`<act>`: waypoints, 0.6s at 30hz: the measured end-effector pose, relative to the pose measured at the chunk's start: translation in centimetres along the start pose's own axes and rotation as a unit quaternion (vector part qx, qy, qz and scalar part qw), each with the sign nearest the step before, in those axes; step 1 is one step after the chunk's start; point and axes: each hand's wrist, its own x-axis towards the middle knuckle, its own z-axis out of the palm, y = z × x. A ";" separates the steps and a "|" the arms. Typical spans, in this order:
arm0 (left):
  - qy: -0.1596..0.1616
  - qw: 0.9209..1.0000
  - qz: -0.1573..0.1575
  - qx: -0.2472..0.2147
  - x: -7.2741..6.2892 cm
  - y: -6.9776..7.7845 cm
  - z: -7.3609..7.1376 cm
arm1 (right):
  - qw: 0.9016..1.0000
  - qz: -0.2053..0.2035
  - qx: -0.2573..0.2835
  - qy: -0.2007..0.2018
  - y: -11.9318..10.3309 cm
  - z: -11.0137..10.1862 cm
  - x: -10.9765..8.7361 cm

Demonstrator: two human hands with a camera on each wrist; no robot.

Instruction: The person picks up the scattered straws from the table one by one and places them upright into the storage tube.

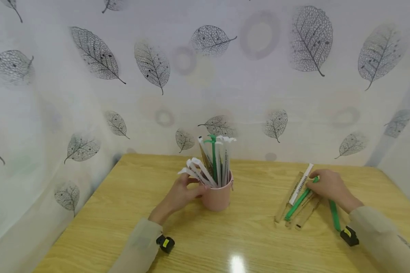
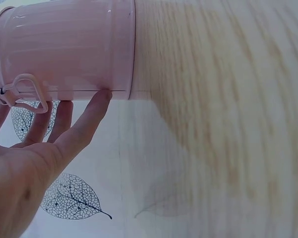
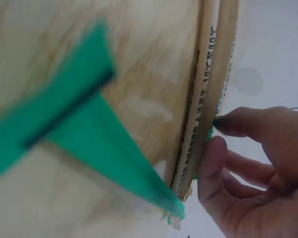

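Observation:
A pink metal bucket (image 1: 216, 198) stands on the table, packed with wrapped straws (image 1: 225, 163) in white, brown and green. My left hand (image 1: 182, 193) holds its left side, thumb near the rim. In the left wrist view the fingers (image 2: 84, 126) press the bucket wall below a small wire handle (image 2: 32, 91). To the right, my right hand (image 1: 329, 185) pinches the upper end of a green straw (image 1: 297, 204) between thumb and fingertips. Beneath that hand lie brown-wrapped straws (image 1: 307, 216), and a white-wrapped straw (image 1: 301, 184) leans across them.
Another green straw (image 1: 335, 216) lies under the right wrist; a broad green strip (image 3: 114, 153) looms close in the right wrist view. A leaf-print curtain (image 1: 225, 83) rises behind the wooden table (image 1: 253, 242). Each wrist wears a black camera mount (image 1: 165, 243).

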 end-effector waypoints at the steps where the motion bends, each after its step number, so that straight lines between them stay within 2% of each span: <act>1: 0.001 1.000 0.001 0.000 0.0 0.0 0.0 | 1.000 0.001 -0.001 -0.007 -0.1 0.0 0.1; 7: 0.001 1.000 0.006 0.000 0.0 -0.1 0.1 | 0.999 0.033 -0.010 -0.037 -0.6 -0.5 0.6; 12: 0.003 1.000 0.009 -0.001 0.1 -0.1 0.1 | 0.996 0.064 0.006 -0.060 -0.9 -0.7 0.6; 18: 0.004 1.000 0.000 0.002 0.1 0.2 0.0 | 0.995 0.071 0.028 -0.069 -1.1 -0.7 0.4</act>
